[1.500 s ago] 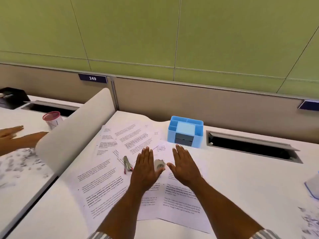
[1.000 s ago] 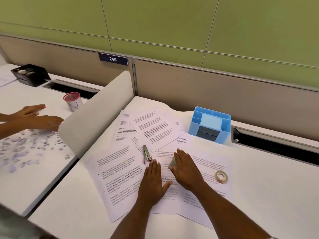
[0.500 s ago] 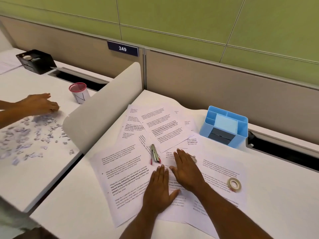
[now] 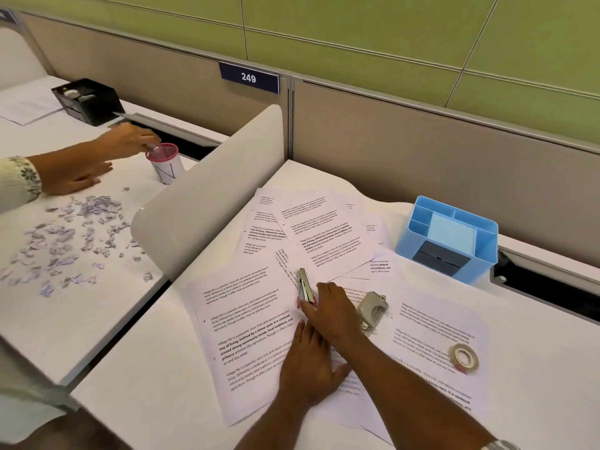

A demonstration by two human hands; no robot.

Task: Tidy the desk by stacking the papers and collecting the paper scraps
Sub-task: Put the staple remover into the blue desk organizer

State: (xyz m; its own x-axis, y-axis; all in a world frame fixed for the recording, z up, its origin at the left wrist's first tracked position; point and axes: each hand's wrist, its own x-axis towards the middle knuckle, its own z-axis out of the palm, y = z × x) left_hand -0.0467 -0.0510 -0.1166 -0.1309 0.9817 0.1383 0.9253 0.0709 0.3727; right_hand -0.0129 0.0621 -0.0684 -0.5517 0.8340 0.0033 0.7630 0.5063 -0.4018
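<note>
Several printed paper sheets lie spread and overlapping on the white desk: a large sheet at the near left, a sheet farther back, another sheet to the right. My left hand lies flat, fingers apart, on the near sheets. My right hand crosses above it, fingertips touching the near end of a small metal stapler that lies on the papers. Paper scraps are scattered on the neighbouring desk to the left.
A grey hole punch and a tape roll sit on the sheets to the right. A blue organiser stands at the back right. A curved white divider separates the desks. Another person's hands reach into a pink-rimmed cup.
My right hand slid left off the hole punch and onto the stapler's end. My left hand stayed flat on the sheets. The other person's hand moved from the scraps to the cup.
</note>
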